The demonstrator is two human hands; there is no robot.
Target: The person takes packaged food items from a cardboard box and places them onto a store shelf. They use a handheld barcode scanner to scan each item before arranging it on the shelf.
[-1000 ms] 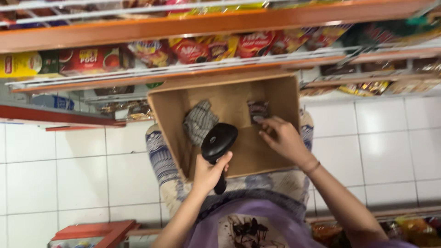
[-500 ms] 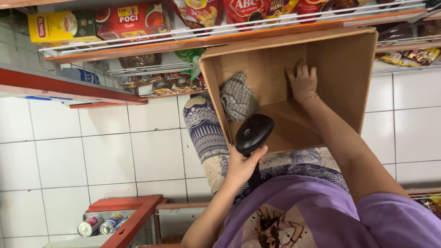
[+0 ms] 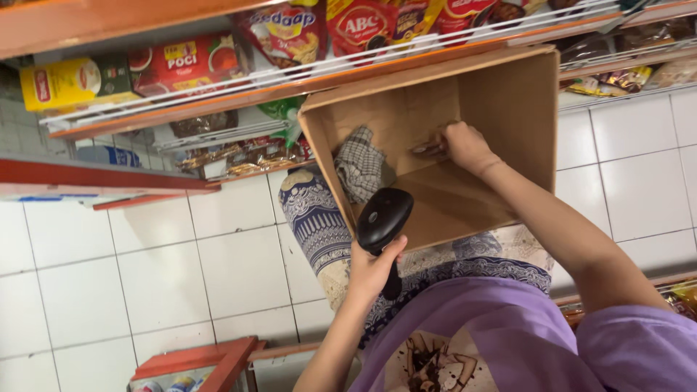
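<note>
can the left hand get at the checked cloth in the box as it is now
Probably not: the left hand grips a black scanner. The cloth lies uncovered in the open box, so only the scanner hinders it.

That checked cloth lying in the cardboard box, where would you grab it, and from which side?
Pinch the checked cloth at a raised fold near its middle, coming in through the open top of the cardboard box. It lies crumpled against the box's side wall, so only the open face gives the fingers room, and the folds offer a soft ridge.
</note>
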